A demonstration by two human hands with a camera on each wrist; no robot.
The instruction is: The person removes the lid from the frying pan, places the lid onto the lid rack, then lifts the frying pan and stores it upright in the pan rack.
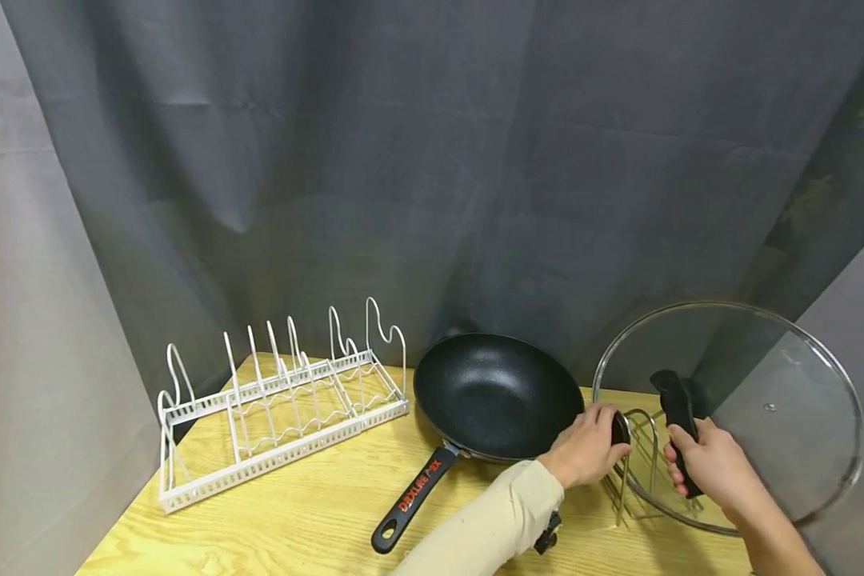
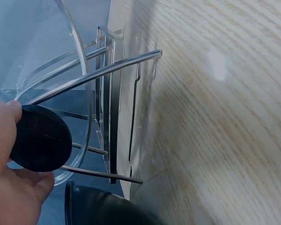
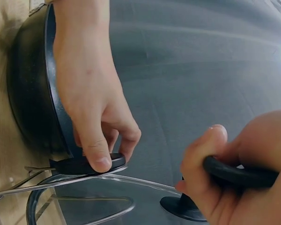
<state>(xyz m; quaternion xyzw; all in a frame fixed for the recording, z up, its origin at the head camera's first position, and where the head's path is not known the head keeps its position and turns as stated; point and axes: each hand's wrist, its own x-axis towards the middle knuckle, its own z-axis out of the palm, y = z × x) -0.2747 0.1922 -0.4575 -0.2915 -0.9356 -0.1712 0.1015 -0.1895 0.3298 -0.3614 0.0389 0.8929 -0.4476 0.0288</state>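
Observation:
A large clear glass lid (image 1: 770,464) with a metal rim stands tilted at a metal wire rack (image 1: 654,448); in the left wrist view its rim passes between the rack's wires. My right hand (image 1: 713,464) grips the lid's black upright handle (image 1: 673,400). With thumb and fingers, my left hand (image 1: 583,448) pinches a black round disc (image 2: 41,138) at the end of the rack's wires. Just left of that hand is a black frying pan (image 1: 493,392), its lettered handle (image 1: 414,500) pointing toward the front.
On the left of the wooden table (image 1: 310,512) stands a white wire rack (image 1: 281,408) with several upright dividers. A dark grey curtain (image 1: 432,176) hangs behind, with pale panels (image 1: 36,320) at the sides.

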